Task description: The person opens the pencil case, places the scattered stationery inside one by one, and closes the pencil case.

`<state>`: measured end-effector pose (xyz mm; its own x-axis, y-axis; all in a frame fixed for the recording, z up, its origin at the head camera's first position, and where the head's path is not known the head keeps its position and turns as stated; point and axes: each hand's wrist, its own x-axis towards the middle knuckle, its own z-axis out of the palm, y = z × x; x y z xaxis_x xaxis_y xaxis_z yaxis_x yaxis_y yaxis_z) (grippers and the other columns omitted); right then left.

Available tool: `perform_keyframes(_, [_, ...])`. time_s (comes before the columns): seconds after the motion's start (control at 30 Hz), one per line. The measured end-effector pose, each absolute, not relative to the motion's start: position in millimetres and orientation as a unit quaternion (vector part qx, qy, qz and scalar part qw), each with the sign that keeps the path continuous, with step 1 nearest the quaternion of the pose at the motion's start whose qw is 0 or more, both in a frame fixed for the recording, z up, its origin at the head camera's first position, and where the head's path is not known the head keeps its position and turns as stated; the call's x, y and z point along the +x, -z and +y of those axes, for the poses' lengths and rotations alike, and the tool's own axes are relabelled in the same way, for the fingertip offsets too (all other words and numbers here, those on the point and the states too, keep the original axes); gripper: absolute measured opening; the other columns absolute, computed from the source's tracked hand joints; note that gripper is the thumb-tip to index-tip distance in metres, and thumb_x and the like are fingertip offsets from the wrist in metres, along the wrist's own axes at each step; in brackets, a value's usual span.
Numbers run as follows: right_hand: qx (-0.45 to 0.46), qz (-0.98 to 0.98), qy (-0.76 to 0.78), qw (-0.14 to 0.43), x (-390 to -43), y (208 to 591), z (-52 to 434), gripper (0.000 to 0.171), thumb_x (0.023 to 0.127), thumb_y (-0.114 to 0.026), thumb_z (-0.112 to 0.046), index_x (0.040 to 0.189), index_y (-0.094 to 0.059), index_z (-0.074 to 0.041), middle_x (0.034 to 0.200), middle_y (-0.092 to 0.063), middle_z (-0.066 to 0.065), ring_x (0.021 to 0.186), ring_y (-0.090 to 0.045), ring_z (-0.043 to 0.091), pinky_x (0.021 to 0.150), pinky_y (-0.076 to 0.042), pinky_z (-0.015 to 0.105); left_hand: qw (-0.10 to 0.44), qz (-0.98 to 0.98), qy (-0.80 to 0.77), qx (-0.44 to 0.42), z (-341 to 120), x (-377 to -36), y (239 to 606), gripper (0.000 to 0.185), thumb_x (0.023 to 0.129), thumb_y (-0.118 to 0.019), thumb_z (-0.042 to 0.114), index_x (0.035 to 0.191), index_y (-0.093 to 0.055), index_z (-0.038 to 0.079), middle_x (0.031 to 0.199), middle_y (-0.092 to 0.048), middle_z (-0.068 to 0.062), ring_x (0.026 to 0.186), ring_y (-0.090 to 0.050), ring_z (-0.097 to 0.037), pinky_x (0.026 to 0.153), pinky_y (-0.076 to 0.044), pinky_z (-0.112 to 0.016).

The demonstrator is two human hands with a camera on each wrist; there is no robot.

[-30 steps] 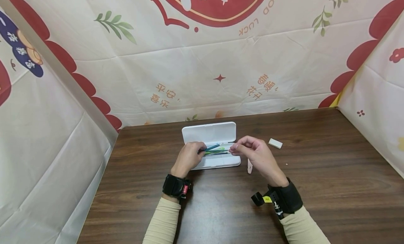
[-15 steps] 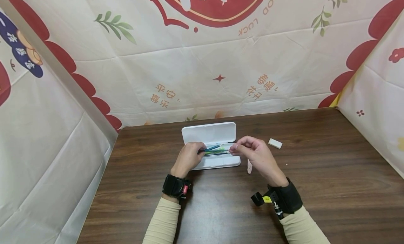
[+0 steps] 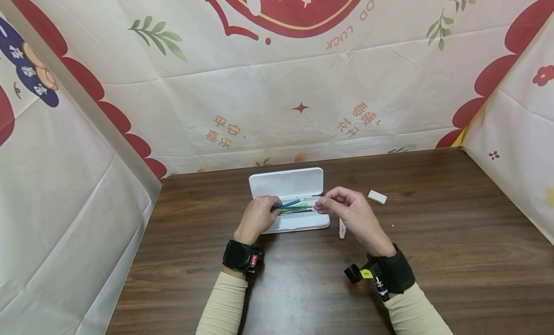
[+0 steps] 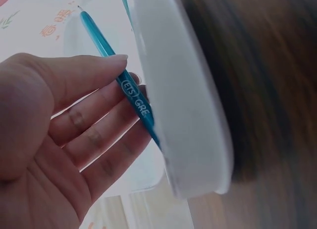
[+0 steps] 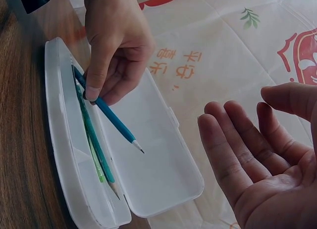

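While the left hand (image 3: pixel 258 215) curls its thumb and fingers (image 5: pixel 94 85) round a blue pen (image 5: pixel 110 115), the pen's back end sits low in the white case (image 3: pixel 298 219) and its tip sticks up and out over the open lid (image 3: pixel 286 182). From the left wrist view, the pen (image 4: pixel 124 85) lies across the fingers with the thumb on top, right beside the rim of the case (image 4: pixel 188 105). Two more pens lie flat in the tray of the case, a green one (image 5: pixel 91 140) and a teal one (image 5: pixel 99 149), side by side and under the blue pen.

From the right wrist view, the right hand (image 5: pixel 262 159) shows a bare palm with fingers loosely bent and nothing in it. From the head view, its fingertips (image 3: pixel 320 206) are bunched close to the right end of the pens, but I cannot tell if they touch one. That hand (image 3: pixel 352 214) hangs over the right end of the case.

On the brown table (image 3: pixel 433 258), a small pale stick (image 3: pixel 343 228) lies just beside the right hand, and a white eraser (image 3: pixel 377 197) lies a bit further to the right. Patterned cloth (image 3: pixel 281 94) hangs behind the table.
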<state>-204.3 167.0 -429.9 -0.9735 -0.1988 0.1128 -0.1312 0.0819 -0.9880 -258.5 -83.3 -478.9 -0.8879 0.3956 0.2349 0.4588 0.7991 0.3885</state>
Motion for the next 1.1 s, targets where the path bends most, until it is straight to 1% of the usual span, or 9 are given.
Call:
perform_keyframes(0.1, [-0.113,0.734,0.669,0.026,-204.2,429.8,167.1,0.024,0.098,-0.064,-0.018,0.102,-0.064,0.005,0.102,-0.072,0.018,0.094,-0.072,0.022,0.087,-0.055,0.046,0.069,-0.947,0.220,-0.223,-83.3,-259.0,479.3,0.006,0.088,-0.074,0.007,0.093,-0.075,0.010,0.090,-0.074,-0.001,0.082,-0.067,-0.012,0.075,-0.055,-0.033])
perform_keyframes(0.4, [-0.109,0.735,0.668,0.028,-204.3,429.6,167.1,0.025,0.097,-0.066,-0.019,0.101,-0.063,0.005,0.101,-0.073,0.018,0.093,-0.073,0.023,0.088,-0.055,0.044,0.070,-0.948,0.218,-0.221,-83.1,-259.2,479.2,0.007,0.087,-0.074,0.007,0.093,-0.076,0.010,0.090,-0.074,0.000,0.083,-0.067,-0.012,0.075,-0.055,-0.034])
perform_keyframes(0.67, [-0.107,0.739,0.664,0.027,-204.9,429.5,167.4,0.025,0.097,-0.066,-0.020,0.101,-0.064,0.005,0.100,-0.073,0.017,0.093,-0.073,0.022,0.086,-0.056,0.037,0.069,-0.949,0.216,-0.219,-83.4,-259.9,479.4,0.006,0.087,-0.074,0.007,0.093,-0.076,0.010,0.090,-0.074,0.000,0.081,-0.066,-0.012,0.074,-0.054,-0.034])
perform_keyframes(1.1, [-0.110,0.738,0.665,0.029,-205.0,429.9,167.5,0.025,0.097,-0.066,-0.020,0.101,-0.064,0.005,0.101,-0.073,0.018,0.093,-0.073,0.022,0.086,-0.056,0.038,0.070,-0.948,0.216,-0.220,-83.6,-259.6,479.3,0.004,0.089,-0.073,0.009,0.091,-0.077,0.010,0.088,-0.074,0.000,0.081,-0.068,-0.012,0.073,-0.055,-0.033])
